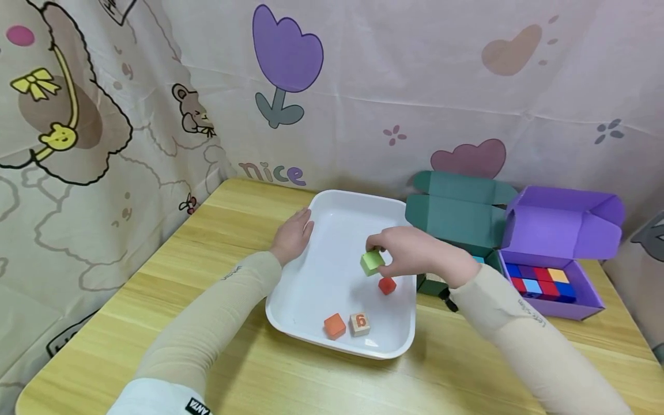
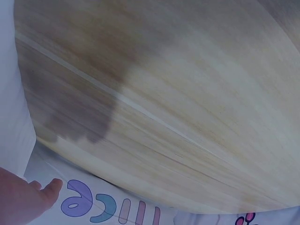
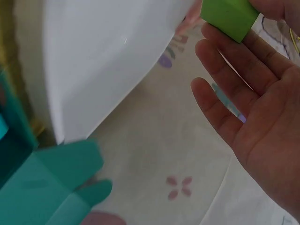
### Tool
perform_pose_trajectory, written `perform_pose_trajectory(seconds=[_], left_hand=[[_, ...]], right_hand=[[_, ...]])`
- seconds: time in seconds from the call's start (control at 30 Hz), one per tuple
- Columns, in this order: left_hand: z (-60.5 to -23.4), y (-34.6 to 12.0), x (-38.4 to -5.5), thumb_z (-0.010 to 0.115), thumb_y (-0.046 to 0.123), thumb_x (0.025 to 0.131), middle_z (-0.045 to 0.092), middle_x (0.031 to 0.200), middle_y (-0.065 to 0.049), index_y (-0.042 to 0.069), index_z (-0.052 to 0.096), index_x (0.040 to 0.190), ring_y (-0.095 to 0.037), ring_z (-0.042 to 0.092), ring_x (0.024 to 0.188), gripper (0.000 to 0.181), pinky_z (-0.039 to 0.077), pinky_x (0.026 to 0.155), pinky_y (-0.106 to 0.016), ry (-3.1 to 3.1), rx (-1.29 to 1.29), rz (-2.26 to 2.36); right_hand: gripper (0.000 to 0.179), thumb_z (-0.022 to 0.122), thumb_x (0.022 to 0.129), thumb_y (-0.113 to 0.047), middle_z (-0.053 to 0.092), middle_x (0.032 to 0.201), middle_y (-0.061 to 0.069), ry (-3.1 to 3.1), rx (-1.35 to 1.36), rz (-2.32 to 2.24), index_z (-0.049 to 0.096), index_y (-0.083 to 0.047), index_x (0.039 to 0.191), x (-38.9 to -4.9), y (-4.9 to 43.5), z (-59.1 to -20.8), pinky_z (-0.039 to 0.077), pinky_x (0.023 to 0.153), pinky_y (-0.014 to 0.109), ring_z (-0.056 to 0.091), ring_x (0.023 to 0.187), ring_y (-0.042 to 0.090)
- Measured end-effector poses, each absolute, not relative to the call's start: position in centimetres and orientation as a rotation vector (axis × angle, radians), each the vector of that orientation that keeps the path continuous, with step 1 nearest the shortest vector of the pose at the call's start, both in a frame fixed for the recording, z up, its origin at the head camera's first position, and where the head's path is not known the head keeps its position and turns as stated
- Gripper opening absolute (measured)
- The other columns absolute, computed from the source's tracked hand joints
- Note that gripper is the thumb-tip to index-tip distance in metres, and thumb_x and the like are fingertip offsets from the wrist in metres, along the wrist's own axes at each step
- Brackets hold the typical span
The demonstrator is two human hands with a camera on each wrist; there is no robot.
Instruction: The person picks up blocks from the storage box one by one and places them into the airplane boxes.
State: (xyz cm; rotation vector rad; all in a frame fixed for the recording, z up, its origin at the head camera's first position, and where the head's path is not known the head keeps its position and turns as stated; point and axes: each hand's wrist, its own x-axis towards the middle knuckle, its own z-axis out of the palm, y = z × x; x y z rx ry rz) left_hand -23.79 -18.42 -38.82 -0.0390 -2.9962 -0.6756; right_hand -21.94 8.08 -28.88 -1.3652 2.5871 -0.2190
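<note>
Above the white tray (image 1: pixel 332 230), my right hand (image 1: pixel 415 251) pinches a light green cube (image 1: pixel 371 262) between thumb and fingers. The right wrist view shows the green cube (image 3: pixel 229 18) at the top, with the other fingers of the right hand (image 3: pixel 267 103) spread below it. My left hand (image 1: pixel 291 237) rests against the tray's left rim, its fingers fairly straight; part of this hand (image 2: pixel 28 199) appears in the left wrist view's lower corner. Inside the tray lie a red block (image 1: pixel 387 286), an orange block (image 1: pixel 335 326) and a wooden block marked with a numeral (image 1: pixel 360 324).
To the tray's right stands an open green box (image 1: pixel 461 216), partly hidden by my right arm. Beside it, an open purple box (image 1: pixel 586 300) holds several coloured cubes (image 1: pixel 547 288). The wooden table (image 1: pixel 207 242) meets a printed cloth (image 1: pixel 363 115) at the back.
</note>
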Motion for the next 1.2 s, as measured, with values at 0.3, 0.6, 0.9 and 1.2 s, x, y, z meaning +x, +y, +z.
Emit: perform_pose_trajectory(seconds=[0.3, 0.6, 0.9, 1.2], left_hand=[[-38.8, -18.4, -23.8, 0.03, 0.024, 0.102, 0.026, 0.152, -0.018, -0.004, 0.029, 0.144, -0.033, 0.025, 0.142, 0.05, 0.019, 0.12, -0.042, -3.004, -0.042, -0.665], [-39.1, -18.4, -24.1, 0.029, 0.025, 0.102, 0.026, 0.152, -0.018, -0.004, 0.028, 0.144, -0.033, 0.024, 0.142, 0.05, 0.019, 0.12, -0.043, -3.003, -0.055, -0.661], [-39.0, -18.6, -23.8, 0.028, 0.026, 0.103, 0.025, 0.153, -0.017, -0.003, 0.028, 0.144, -0.033, 0.023, 0.142, 0.051, 0.019, 0.12, -0.042, -3.009, -0.042, -0.662], [-39.0, -18.4, -24.0, 0.027, 0.027, 0.103, 0.025, 0.153, -0.017, -0.003, 0.028, 0.144, -0.033, 0.023, 0.142, 0.051, 0.018, 0.12, -0.042, -3.007, -0.056, -0.666]], right_hand=[[0.021, 0.068, 0.077, -0.017, 0.06, 0.084, -0.005, 2.707, -1.274, -0.248, 0.064, -0.015, 0.097, -22.4, 12.5, -28.5, 0.047, 0.066, 0.025, 0.054, 0.077, 0.014], [0.02, 0.068, 0.079, -0.017, 0.063, 0.088, -0.006, 2.753, -1.167, -0.327, 0.064, -0.017, 0.099, -22.9, 17.7, -27.8, 0.047, 0.066, 0.026, 0.056, 0.079, 0.01], [0.026, 0.071, 0.079, -0.017, 0.068, 0.094, 0.001, 2.802, -1.016, -0.308, 0.065, -0.009, 0.102, -23.4, 23.1, -28.4, 0.053, 0.066, 0.029, 0.064, 0.086, 0.019], [0.027, 0.073, 0.076, -0.015, 0.067, 0.089, -0.002, 2.86, -0.909, -0.311, 0.065, -0.005, 0.1, -23.5, 28.4, -29.6, 0.055, 0.064, 0.025, 0.062, 0.08, 0.013]])
